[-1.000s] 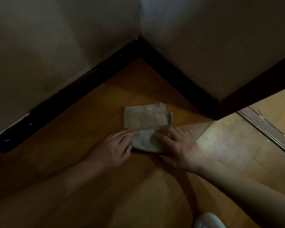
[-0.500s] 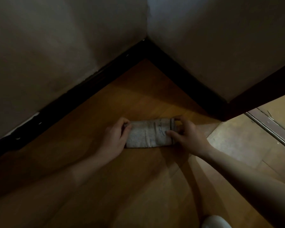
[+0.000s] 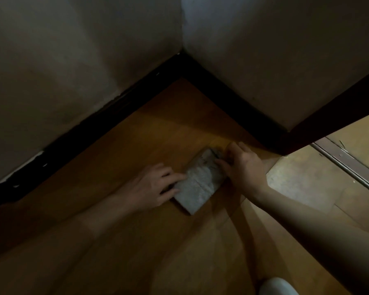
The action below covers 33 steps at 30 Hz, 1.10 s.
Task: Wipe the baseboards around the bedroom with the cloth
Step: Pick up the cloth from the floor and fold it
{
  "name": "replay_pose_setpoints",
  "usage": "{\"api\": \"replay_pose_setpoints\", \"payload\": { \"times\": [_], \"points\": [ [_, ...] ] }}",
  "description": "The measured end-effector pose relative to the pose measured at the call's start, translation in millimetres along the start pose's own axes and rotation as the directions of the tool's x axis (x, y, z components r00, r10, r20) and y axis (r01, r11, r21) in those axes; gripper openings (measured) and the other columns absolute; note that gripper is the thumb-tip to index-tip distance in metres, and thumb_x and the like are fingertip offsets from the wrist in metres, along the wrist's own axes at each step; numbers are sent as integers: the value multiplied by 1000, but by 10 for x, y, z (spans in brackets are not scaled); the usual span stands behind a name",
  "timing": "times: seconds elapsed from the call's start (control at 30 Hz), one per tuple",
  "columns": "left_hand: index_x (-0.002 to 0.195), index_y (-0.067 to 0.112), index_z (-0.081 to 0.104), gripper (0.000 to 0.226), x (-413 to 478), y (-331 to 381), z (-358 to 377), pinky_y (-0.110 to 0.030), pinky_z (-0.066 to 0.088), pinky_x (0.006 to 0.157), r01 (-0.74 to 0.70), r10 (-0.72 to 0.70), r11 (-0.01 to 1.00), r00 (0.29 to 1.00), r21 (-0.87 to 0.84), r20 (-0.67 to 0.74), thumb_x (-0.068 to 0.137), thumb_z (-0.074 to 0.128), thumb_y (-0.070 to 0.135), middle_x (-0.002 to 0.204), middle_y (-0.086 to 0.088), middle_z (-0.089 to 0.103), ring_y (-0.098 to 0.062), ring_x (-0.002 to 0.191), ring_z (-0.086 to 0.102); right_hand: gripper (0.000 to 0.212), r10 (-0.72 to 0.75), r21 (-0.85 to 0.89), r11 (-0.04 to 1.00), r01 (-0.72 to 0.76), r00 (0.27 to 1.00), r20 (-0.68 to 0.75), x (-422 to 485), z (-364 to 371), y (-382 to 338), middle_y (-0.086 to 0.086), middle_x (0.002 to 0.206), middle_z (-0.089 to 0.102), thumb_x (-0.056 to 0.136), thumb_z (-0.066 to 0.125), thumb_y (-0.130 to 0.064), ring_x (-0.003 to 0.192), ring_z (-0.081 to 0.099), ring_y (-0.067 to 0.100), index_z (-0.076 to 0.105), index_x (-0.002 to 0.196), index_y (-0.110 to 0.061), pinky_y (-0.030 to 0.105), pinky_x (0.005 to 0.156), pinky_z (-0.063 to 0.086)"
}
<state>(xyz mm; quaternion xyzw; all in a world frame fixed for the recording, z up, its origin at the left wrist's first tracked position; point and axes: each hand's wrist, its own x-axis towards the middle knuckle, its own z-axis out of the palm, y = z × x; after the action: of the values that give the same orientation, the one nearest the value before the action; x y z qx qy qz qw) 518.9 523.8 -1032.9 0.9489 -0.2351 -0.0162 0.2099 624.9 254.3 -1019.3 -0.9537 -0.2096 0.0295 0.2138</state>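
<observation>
The cloth (image 3: pixel 197 184) is seen as pale grey, perhaps faintly ribbed. The baseboards (image 3: pixel 107 117) are coloured black, the floor (image 3: pixel 158 128) orange-brown.

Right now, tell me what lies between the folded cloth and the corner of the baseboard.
Only bare wooden floor separates the cloth from the baseboard corner, as the head view shows.

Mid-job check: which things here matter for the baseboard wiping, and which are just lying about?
For the job: folded grey cloth, held at its ends by left hand and right hand; black baseboard along both walls.
Just lying about: brown metal floor track; white rounded object at bottom edge, unidentifiable.
</observation>
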Motion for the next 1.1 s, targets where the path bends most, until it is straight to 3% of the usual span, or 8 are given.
{"api": "replay_pose_setpoints", "payload": {
  "times": [0.1,0.23,0.43,0.53,0.67,0.83,0.97,1.1],
  "points": [
    [133,26,61,41,-10,134,-8,-33,48,82,-128,123,987,991,100,54,99,46,42,115,1,60,-17,105,55,16,-131,42,991,130,991,32,56,-8,-17,-3,86,64,95,58,-39,73,63,17,62,99,-24,41,62,56],
    [147,26,45,55,2,190,-15,-41,28,116,-184,161,975,972,127,172,94,53,38,158,0,37,-18,145,34,26,-334,168,933,318,940,73,39,-57,-58,3,108,67,97,52,-27,89,66,18,70,112,-14,32,73,57],
    [148,16,48,71,63,255,17,-38,32,115,-205,172,953,972,223,158,87,73,43,148,-7,53,-22,134,52,34,-578,42,814,579,804,137,-310,-69,150,10,129,62,98,55,-22,108,61,25,66,129,-12,33,82,55],
    [143,12,55,71,93,284,17,-36,35,112,-213,189,945,975,249,118,83,80,40,143,-10,57,-24,130,56,45,-603,28,792,610,773,198,-385,-54,254,10,139,58,93,64,-18,125,58,28,60,137,-13,43,92,56],
    [139,10,59,70,103,293,49,-33,36,109,-188,174,954,982,235,76,79,84,36,140,-10,60,-24,129,58,50,-634,56,765,642,735,239,-376,-67,281,9,144,56,92,60,-25,137,49,26,58,140,-12,40,106,49],
    [136,8,57,74,99,278,124,-34,39,108,-143,138,974,990,177,41,73,89,30,137,-11,60,-24,127,57,63,-673,10,705,709,665,324,-370,-73,238,10,147,53,91,60,-41,137,49,27,50,146,-14,38,102,51],
    [138,9,54,64,123,248,138,-42,52,103,-129,125,988,991,82,43,84,80,31,140,-10,57,-25,129,55,53,-671,3,723,691,701,244,-420,26,190,6,141,59,92,56,-38,133,53,26,56,140,-16,40,98,54],
    [151,21,38,69,58,207,89,-39,37,113,-52,52,999,993,1,103,94,54,58,155,1,37,-18,140,41,37,-514,277,840,467,849,127,-424,-25,103,4,126,67,99,57,-31,118,63,17,62,129,-11,37,97,54]
  ]
}}
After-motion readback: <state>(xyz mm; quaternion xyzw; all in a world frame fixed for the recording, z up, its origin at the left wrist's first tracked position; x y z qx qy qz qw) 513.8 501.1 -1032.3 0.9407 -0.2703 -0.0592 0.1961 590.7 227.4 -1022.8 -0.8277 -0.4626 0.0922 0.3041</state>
